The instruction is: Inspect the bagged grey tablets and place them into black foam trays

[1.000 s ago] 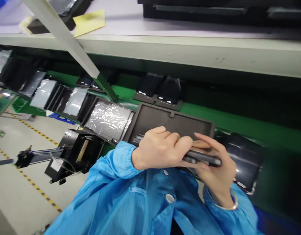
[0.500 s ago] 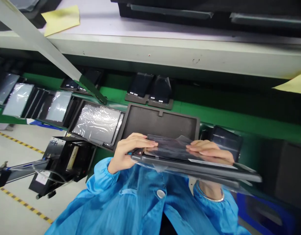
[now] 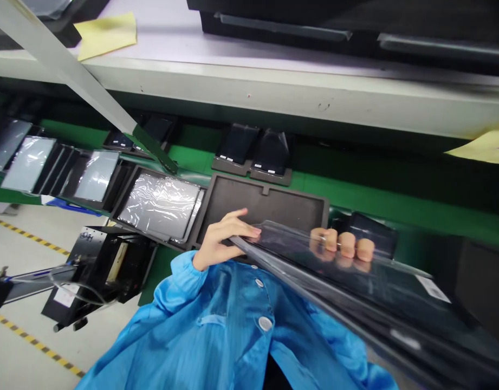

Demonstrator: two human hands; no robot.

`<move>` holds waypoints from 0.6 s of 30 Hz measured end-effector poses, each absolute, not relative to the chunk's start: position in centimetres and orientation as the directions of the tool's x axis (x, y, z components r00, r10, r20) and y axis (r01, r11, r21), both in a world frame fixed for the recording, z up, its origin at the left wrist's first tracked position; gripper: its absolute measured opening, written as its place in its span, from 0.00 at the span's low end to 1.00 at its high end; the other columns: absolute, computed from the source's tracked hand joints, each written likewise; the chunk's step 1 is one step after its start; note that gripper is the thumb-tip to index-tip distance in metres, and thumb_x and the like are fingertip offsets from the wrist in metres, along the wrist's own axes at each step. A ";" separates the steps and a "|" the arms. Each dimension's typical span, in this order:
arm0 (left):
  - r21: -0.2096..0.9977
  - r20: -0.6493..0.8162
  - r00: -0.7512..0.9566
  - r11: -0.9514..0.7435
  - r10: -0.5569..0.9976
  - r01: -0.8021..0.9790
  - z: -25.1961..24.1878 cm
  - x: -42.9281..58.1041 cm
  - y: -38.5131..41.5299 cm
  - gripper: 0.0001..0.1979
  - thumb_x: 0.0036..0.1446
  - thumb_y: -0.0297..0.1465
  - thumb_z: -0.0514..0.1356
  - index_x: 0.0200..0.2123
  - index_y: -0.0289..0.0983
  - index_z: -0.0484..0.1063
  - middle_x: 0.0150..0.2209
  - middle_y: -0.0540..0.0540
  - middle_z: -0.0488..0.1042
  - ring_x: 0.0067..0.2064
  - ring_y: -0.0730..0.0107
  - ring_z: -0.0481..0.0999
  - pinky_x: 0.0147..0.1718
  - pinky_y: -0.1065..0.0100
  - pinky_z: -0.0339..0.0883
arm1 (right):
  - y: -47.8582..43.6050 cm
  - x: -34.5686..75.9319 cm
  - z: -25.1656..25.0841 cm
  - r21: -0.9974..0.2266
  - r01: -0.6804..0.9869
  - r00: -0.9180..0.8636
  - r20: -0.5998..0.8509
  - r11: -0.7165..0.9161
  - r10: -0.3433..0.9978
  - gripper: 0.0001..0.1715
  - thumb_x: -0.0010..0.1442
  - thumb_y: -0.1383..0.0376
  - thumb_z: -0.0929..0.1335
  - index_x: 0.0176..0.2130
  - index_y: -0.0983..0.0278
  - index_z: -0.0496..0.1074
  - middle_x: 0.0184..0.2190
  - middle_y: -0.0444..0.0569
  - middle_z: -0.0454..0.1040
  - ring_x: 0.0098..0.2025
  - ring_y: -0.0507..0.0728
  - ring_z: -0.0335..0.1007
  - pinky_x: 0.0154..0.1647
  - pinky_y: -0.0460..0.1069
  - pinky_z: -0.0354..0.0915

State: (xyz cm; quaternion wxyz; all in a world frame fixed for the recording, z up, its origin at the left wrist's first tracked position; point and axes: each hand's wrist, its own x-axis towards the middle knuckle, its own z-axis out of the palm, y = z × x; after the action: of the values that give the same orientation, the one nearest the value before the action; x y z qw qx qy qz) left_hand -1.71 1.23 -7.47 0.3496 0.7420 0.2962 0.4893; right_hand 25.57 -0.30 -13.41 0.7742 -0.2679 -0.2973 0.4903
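A dark, glossy flat panel (image 3: 338, 276), tablet-like and wrapped in clear film, is held tilted in front of my chest, its right end nearest the camera. A white label shows near that end. My left hand (image 3: 225, 238) pinches the panel's left corner, thumb below and fingertips on the top face, one finger lifted away. Over the panel's far edge curl the fingers of my right hand (image 3: 347, 246); its palm and thumb are hidden behind the panel. Just beyond the panel lies a dark grey tray (image 3: 269, 203), partly covered by it.
Left of that tray, another tray (image 3: 121, 203) holds a silver film-wrapped panel (image 3: 162, 203). Further left stand several similar panels (image 3: 27, 162). Two dark panels (image 3: 237, 143) lie behind on the green surface. A white shelf (image 3: 233, 86) crosses above, with a slanted post (image 3: 82, 81).
The panel has swung so its right end comes down and towards the camera. My right hand now curls over its far edge instead of lying on its face. My left hand has shifted towards the corner.
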 end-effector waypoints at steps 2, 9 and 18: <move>0.748 0.603 0.366 -0.662 0.708 0.047 -5.6 -1.4 1.9 0.12 0.65 0.35 0.67 0.49 0.38 0.80 0.39 0.43 0.87 0.42 0.62 0.88 0.55 0.54 0.79 | -0.6 23.7 -13.6 -0.653 -0.684 0.360 0.083 0.324 0.929 0.22 0.58 0.53 0.78 0.24 0.54 0.66 0.17 0.33 0.53 0.19 0.49 0.56 0.43 0.50 0.76; 0.668 0.630 0.391 -0.725 0.671 0.166 -2.2 -0.5 1.4 0.19 0.52 0.31 0.76 0.46 0.36 0.78 0.36 0.45 0.87 0.34 0.64 0.87 0.49 0.57 0.81 | -1.9 20.5 -13.6 -0.539 -0.826 0.314 -0.198 0.164 0.929 0.25 0.55 0.58 0.78 0.25 0.59 0.60 0.21 0.32 0.54 0.23 0.47 0.58 0.51 0.49 0.75; 0.757 0.579 0.300 -0.637 0.758 0.149 -1.9 -0.4 0.7 0.23 0.47 0.31 0.79 0.41 0.39 0.71 0.34 0.47 0.87 0.35 0.57 0.88 0.49 0.52 0.79 | -2.1 20.3 -13.7 -0.573 -0.809 0.316 -0.245 0.126 0.916 0.26 0.56 0.57 0.77 0.25 0.59 0.59 0.22 0.33 0.52 0.23 0.48 0.54 0.49 0.50 0.73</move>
State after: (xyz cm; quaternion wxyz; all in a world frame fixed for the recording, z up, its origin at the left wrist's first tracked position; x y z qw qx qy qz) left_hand -0.41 0.73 -1.91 0.2999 0.7485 0.3029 0.5080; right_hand 20.32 -2.08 -13.68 0.7457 -0.3197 -0.0836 0.5786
